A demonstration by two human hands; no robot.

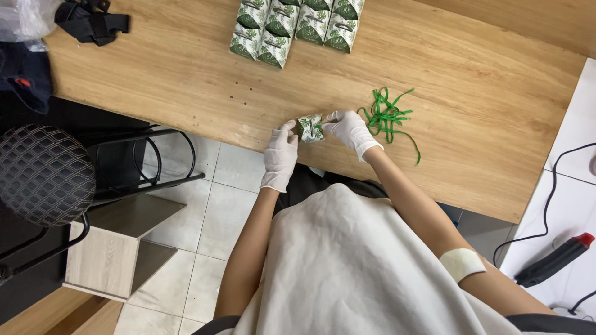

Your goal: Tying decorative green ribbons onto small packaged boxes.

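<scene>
Green-white packet (pixel 309 128), long axis sideways, between left hand (pixel 280 155), right hand (pixel 349 129)

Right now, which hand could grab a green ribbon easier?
Probably the right hand. It touches the small green-and-white box and sits right beside the green ribbon pile. The left hand is on the box's far side, away from the ribbons.

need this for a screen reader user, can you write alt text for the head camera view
Seen from above, a person's gloved left hand and right hand hold a small green-and-white patterned packet at the edge of a wooden table. A tangle of green ribbon lies beside the right hand, and similar packets sit in rows at the table's far side.
</scene>
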